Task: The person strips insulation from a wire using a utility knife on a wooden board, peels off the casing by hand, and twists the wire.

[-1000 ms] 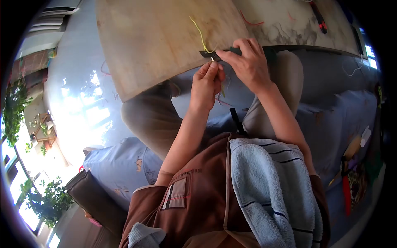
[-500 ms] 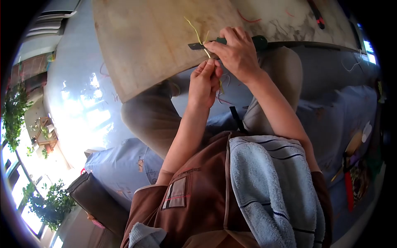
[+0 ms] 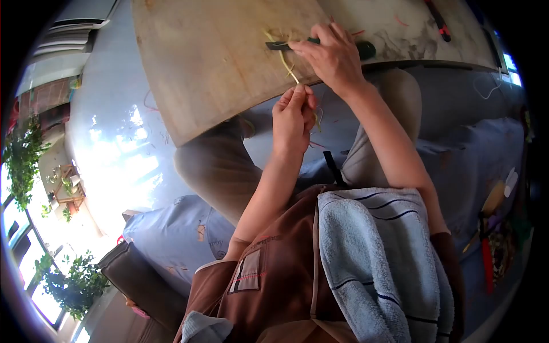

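My left hand (image 3: 294, 117) is closed in a pinch on the near end of a thin yellowish strand (image 3: 289, 69), just off the front edge of the board. Above it, my right hand (image 3: 333, 58) grips a knife (image 3: 278, 46) with a dark flat blade and a dark green handle. The blade lies across the strand, and the right thumb rests near it. Beyond the blade the strand's thin far end curls over the board. A loose end of strand hangs below the left hand.
The pale wooden board (image 3: 194, 68) spans the space before me. Red-and-black pliers (image 3: 439, 22) lie at its far right. A light blue towel (image 3: 366, 246) covers my brown apron (image 3: 274, 286). Blue cloth (image 3: 457, 171) drapes the seat, and a red-handled tool (image 3: 488, 266) lies at right.
The knife and right hand have moved forward along the strand, away from the left hand. More strand now shows between them. The view has shifted slightly.
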Demonstrator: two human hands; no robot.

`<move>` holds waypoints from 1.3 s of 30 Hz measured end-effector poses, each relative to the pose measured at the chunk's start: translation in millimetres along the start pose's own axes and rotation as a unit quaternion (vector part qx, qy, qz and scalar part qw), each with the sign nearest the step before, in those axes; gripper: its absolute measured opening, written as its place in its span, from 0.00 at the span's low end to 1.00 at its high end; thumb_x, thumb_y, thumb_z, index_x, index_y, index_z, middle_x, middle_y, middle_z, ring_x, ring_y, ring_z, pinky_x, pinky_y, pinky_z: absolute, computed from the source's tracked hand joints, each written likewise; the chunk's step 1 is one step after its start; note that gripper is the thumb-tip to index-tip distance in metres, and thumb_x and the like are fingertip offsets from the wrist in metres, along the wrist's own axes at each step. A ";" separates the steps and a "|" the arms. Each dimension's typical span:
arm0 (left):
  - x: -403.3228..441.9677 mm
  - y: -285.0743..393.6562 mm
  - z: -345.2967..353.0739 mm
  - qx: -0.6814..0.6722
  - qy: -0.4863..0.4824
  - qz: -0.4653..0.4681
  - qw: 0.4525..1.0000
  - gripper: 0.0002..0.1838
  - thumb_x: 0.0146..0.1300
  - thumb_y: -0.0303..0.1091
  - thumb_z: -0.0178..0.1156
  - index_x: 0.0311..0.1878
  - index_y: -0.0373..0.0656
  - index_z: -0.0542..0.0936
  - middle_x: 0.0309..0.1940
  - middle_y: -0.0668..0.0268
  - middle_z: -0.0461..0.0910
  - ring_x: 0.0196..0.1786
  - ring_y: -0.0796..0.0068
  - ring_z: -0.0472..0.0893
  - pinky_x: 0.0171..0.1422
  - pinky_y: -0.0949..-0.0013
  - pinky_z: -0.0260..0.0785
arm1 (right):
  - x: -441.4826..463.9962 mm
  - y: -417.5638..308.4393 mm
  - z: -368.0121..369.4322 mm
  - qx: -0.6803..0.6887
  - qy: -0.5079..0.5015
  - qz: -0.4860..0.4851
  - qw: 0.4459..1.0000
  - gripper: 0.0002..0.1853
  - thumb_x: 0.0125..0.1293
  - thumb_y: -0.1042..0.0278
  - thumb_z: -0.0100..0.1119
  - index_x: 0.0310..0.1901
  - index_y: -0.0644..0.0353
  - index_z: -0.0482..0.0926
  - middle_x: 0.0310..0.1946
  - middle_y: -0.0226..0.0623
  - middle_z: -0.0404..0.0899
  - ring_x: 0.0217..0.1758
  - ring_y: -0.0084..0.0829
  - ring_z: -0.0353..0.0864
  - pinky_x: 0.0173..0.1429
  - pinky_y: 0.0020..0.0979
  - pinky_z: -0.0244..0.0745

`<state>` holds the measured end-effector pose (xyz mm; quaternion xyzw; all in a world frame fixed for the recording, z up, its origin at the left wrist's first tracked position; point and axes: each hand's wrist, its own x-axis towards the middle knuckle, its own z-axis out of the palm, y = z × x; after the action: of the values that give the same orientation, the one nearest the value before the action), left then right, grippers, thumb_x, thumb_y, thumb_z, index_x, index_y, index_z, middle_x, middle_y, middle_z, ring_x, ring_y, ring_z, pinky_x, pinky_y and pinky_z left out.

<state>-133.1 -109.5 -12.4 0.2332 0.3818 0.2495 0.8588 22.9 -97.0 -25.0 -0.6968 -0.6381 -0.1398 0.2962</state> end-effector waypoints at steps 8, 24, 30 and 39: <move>2.6 -0.4 -3.3 -0.018 -0.016 -0.007 1.000 0.10 0.69 0.36 0.46 0.36 0.42 0.73 0.22 0.69 0.71 0.13 0.88 0.54 0.15 0.81 0.44 | -12.0 -8.8 -45.1 0.066 -0.101 0.014 0.993 0.11 0.46 0.67 0.62 0.35 0.45 0.83 0.28 0.26 0.67 0.37 0.30 0.70 0.42 0.30 0.70; 1.9 -1.3 -4.8 0.006 -0.013 -0.018 1.000 0.10 0.69 0.37 0.46 0.39 0.42 0.73 0.22 0.69 0.73 0.14 0.87 0.57 0.16 0.81 0.46 | -29.6 -10.1 -45.1 0.082 -0.105 -0.008 0.991 0.11 0.47 0.68 0.59 0.35 0.44 0.83 0.31 0.29 0.67 0.39 0.31 0.71 0.45 0.30 0.70; 3.2 -3.8 -5.9 0.009 -0.013 -0.001 1.000 0.10 0.69 0.36 0.47 0.35 0.41 0.73 0.20 0.67 0.73 0.13 0.85 0.59 0.15 0.79 0.47 | -27.2 -8.7 -49.2 0.090 -0.126 -0.017 0.988 0.10 0.49 0.67 0.60 0.35 0.45 0.83 0.30 0.29 0.67 0.39 0.32 0.70 0.45 0.31 0.70; 3.0 -8.0 -4.9 0.085 0.009 0.047 0.995 0.11 0.68 0.36 0.48 0.35 0.39 0.74 0.20 0.67 0.74 0.13 0.85 0.62 0.15 0.80 0.51 | -30.5 -10.0 -44.6 0.098 -0.114 -0.001 0.989 0.10 0.49 0.68 0.59 0.35 0.45 0.82 0.30 0.30 0.67 0.40 0.32 0.70 0.46 0.32 0.69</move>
<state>-133.2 -112.7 -21.7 0.3211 0.3982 0.2587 0.8194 16.9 -147.8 -5.1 -0.6750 -0.6791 0.0036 0.2884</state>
